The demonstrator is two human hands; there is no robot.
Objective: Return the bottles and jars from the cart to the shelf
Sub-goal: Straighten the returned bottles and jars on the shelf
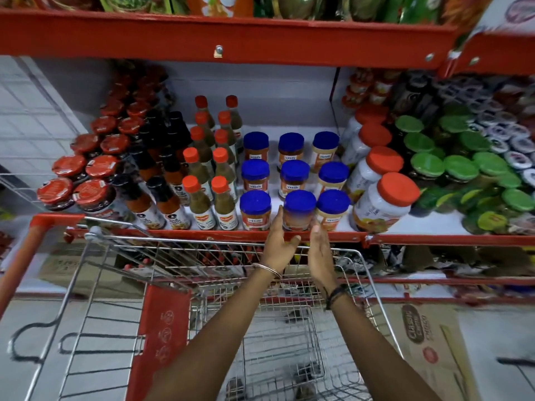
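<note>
Both hands, left hand [279, 244] and right hand [320, 250], are spread apart beside the blue-lidded jar [299, 210]; it should be nudged flush into its row on the shelf [202, 234].

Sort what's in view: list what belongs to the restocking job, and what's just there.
Job: blue-lidded jar between left hand and right hand; wire cart; red shelf.

Just there: green-lidded jars; orange-capped sauce bottles; cardboard box.
</note>
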